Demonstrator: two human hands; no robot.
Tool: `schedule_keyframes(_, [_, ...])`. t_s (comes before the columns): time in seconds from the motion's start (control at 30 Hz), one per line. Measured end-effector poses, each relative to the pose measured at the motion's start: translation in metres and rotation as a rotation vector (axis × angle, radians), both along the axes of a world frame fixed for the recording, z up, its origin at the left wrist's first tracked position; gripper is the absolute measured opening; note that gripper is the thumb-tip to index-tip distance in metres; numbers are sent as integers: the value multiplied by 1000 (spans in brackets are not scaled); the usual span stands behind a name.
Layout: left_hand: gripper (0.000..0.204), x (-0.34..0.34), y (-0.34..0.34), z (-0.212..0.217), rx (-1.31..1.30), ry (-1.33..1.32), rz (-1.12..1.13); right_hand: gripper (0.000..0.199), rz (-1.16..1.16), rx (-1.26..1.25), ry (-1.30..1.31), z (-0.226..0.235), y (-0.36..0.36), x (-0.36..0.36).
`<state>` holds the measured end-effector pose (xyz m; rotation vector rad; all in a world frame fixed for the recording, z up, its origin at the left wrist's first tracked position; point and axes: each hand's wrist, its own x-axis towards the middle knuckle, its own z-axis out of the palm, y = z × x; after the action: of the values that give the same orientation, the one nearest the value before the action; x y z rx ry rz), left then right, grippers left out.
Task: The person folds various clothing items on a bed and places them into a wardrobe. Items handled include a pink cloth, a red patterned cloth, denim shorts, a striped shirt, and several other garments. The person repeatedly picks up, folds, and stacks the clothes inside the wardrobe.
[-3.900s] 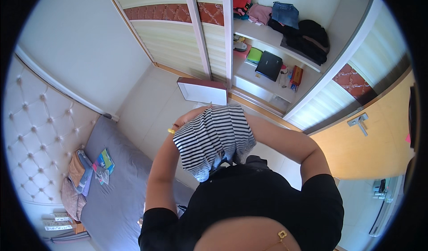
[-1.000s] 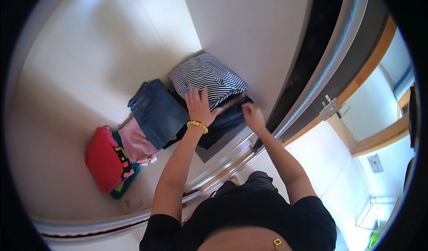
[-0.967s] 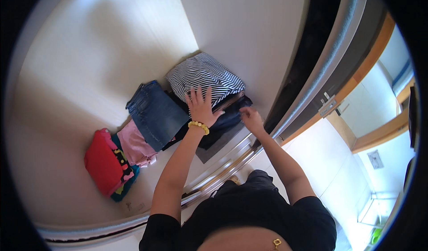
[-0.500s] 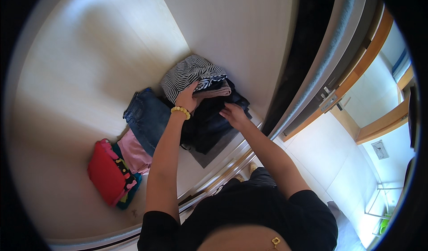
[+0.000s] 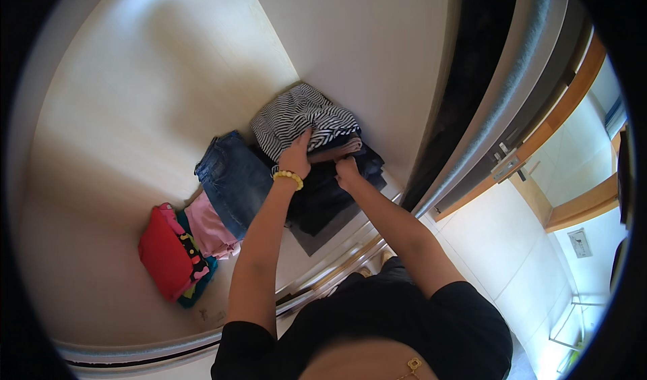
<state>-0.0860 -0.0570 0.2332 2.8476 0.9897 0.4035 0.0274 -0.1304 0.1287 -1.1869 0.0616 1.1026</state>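
Observation:
A folded black-and-white striped garment (image 5: 302,118) lies on top of a pile of dark clothes (image 5: 330,192) on a pale wardrobe shelf (image 5: 135,110). My left hand (image 5: 296,156), with a yellow bead bracelet at the wrist, presses on the front edge of the striped garment, fingers up onto it. My right hand (image 5: 347,172) grips the dark and pinkish-brown layers just under that edge.
Left of the pile are folded blue jeans (image 5: 232,181), a pink garment (image 5: 209,228) and a red item (image 5: 165,255) over teal cloth. A sliding-door track (image 5: 323,272) runs along the shelf front. A door frame (image 5: 485,110) and tiled floor (image 5: 499,245) lie to the right.
The view has drifted a little. The striped garment sits further back on the pile, and both hands have come closer together at its front edge.

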Motion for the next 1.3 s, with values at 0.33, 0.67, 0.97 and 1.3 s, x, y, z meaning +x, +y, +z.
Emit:
schedule_keyframes(0.33, [48, -38, 100, -27, -119, -609, 236, 43, -35, 85, 21, 1, -25, -12])
schedule_keyframes(0.67, [55, -25, 86, 12, -277, -605, 178, 61, 3, 505, 387, 18, -29, 2])
schedule_keyframes(0.97, [53, -19, 82, 56, 28, -455, 157, 43, -211, 398, -156, 62, 32, -3])
schedule_keyframes(1.3, [54, -46, 137, 131, 93, -483, 79, 40, -198, 647, -363, 200, 48, 21])
